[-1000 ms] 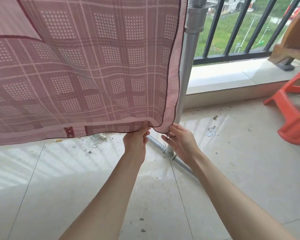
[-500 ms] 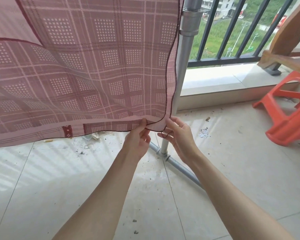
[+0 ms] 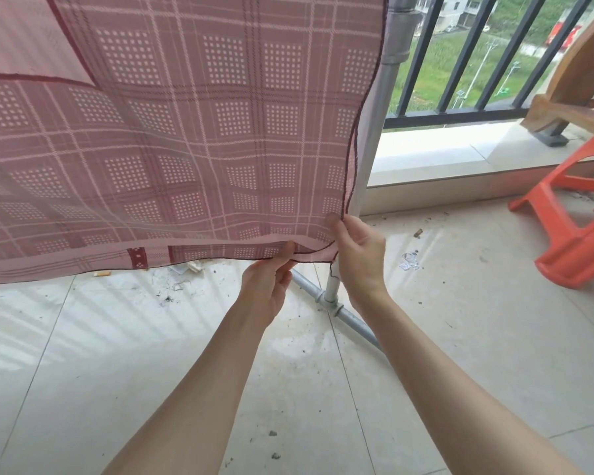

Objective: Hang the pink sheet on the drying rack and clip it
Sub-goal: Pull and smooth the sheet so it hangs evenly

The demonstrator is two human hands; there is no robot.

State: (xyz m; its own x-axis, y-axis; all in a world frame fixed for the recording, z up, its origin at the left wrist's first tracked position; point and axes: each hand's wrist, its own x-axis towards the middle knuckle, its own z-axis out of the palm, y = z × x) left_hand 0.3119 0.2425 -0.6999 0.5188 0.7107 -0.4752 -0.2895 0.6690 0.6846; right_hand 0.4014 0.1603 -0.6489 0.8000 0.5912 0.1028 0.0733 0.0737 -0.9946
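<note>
Both hands raised with the corner since earlier frame, view shifted right. Left hand [image 3: 266, 286] pinching bottom hem of pink sheet [image 3: 192, 132], thumb on top. Right hand [image 3: 359, 255] just beside, pinching lower right corner. Hanging above both grips, draped over drying rack pole [image 3: 374, 132] just behind. Orange stool [image 3: 576, 221] well right, black railing [image 3: 494, 111] beyond.

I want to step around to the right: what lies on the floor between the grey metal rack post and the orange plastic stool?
In the head view, bare pale floor tile with small litter lies between the grey metal rack post and orange plastic stool.
</note>
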